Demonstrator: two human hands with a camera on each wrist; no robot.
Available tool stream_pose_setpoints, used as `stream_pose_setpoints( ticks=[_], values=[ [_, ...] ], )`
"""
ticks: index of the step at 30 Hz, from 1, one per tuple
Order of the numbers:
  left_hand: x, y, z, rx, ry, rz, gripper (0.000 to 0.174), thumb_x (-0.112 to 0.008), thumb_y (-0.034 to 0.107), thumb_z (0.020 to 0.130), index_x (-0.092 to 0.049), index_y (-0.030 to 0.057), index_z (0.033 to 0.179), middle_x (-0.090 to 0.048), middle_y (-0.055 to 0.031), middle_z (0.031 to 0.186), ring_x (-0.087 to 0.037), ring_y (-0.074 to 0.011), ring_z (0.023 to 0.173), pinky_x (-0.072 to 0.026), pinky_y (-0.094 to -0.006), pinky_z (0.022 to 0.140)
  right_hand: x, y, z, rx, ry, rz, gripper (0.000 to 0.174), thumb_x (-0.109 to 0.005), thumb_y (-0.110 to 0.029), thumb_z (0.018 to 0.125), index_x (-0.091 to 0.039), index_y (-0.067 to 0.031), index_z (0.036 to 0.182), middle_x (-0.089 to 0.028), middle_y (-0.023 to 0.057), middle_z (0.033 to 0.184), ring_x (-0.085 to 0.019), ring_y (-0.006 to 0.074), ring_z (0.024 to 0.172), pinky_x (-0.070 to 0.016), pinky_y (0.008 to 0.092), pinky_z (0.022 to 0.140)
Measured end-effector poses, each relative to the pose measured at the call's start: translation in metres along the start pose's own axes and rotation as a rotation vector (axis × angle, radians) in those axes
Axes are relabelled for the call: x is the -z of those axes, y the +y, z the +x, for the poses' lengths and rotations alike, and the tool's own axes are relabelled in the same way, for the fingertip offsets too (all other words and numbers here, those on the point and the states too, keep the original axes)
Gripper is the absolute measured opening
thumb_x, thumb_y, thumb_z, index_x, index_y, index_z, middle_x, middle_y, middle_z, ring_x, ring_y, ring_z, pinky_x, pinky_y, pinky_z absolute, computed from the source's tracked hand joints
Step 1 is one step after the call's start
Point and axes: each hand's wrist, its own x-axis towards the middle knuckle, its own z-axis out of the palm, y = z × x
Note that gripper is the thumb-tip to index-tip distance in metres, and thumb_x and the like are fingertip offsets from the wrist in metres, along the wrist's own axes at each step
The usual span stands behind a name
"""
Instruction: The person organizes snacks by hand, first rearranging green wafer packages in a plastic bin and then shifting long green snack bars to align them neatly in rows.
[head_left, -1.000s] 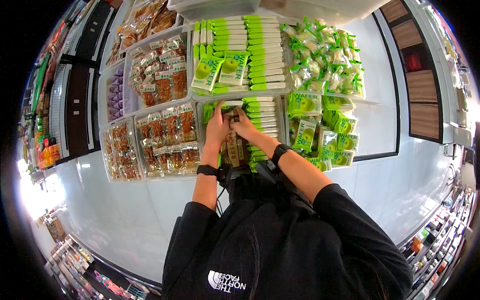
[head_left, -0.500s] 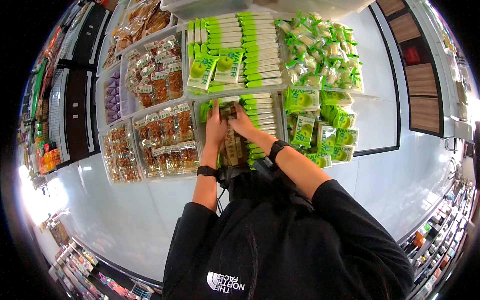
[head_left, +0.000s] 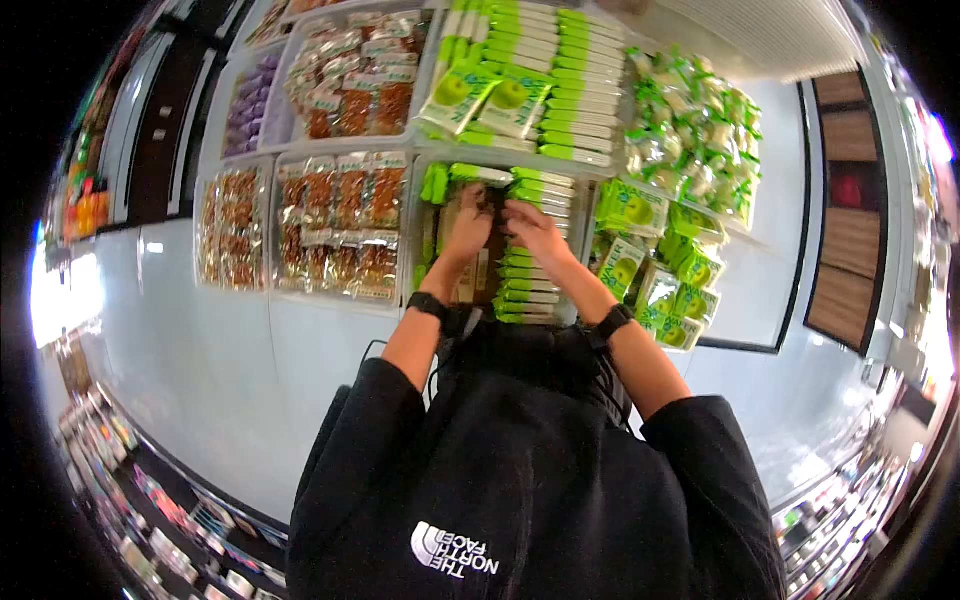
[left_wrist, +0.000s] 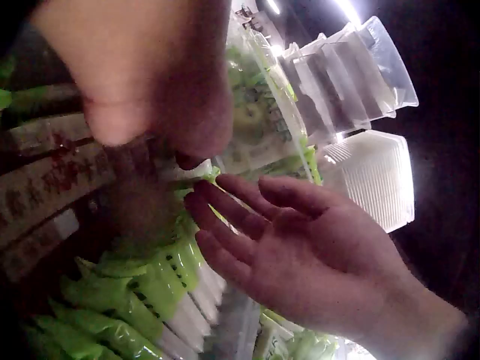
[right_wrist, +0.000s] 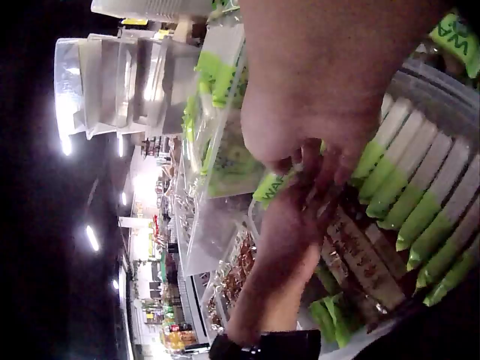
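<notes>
A clear plastic box (head_left: pixel 413 262) holds a row of green-and-white wafer packets (head_left: pixel 530 290) on its right side. Brown packets with printed labels (right_wrist: pixel 364 259) lie exposed beside that row, lower in the box. My left hand (head_left: pixel 466 232) reaches over them towards the box's far end, close to a wafer packet (head_left: pixel 480 174) lying crosswise there. Its fingers extend in the right wrist view, with no packet visible in them. My right hand (left_wrist: pixel 300 247) is just right of it, palm turned inward, fingers loosely extended and holding nothing, near the upright wafer row.
Behind stands another box of wafer packets (head_left: pixel 585 95), two lying flat on top. To the right are loose wafer packets (head_left: pixel 635 210) and green-tied clear packs (head_left: pixel 690 120). Boxes of reddish-brown snack packs (head_left: pixel 345 215) adjoin on the left. Stacked plastic bins (left_wrist: pixel 345 82) rise behind.
Both hands were close together at the box's far end; now my right hand has drawn away to the right and its fingers have loosened. The head view has shifted and tilted.
</notes>
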Motion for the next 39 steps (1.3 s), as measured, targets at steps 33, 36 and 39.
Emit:
stream_pose_setpoints(
  ticks=[33, 36, 39],
  values=[
    [-0.14, 0.098, -0.05, -0.235, -0.913, 0.91, 0.046, -0.051, 0.033, 0.087, -0.056, -0.0102, 0.1, -0.062, -0.0279, 0.088, -0.062, -0.0386, 0.083, -0.0499, -0.0448, 0.074, 0.109, 0.045, -0.19, 0.229, 0.811, -0.443, 0.022, -0.06, -0.008, 0.08, -0.06, -0.003, 0.101, -0.065, 0.0128, 0.087, -0.064, 0.0235, 0.075, -0.0496, 0.0331, 0.066],
    [-0.153, 0.119, -0.045, 0.142, -1.005, 0.873, 0.043, -0.049, 0.031, 0.089, -0.061, -0.0098, 0.082, -0.066, -0.0167, 0.07, -0.066, -0.0284, 0.066, -0.054, -0.04, 0.066, 0.11, 0.049, -0.195, 0.26, 0.793, -0.428, 0.021, -0.06, -0.009, 0.081, -0.059, -0.0018, 0.1, -0.065, 0.0138, 0.087, -0.064, 0.0252, 0.076, -0.0496, 0.0337, 0.067],
    [-0.162, 0.108, -0.046, 0.224, -0.885, 0.809, 0.039, -0.049, 0.027, 0.09, -0.062, -0.0084, 0.079, -0.066, -0.0115, 0.063, -0.066, -0.0215, 0.056, -0.0553, -0.0349, 0.059, 0.111, 0.053, -0.203, 0.268, 0.779, -0.422, 0.02, -0.06, -0.009, 0.082, -0.059, -0.0009, 0.1, -0.065, 0.0144, 0.087, -0.064, 0.0259, 0.077, -0.0498, 0.0341, 0.067]
  ],
)
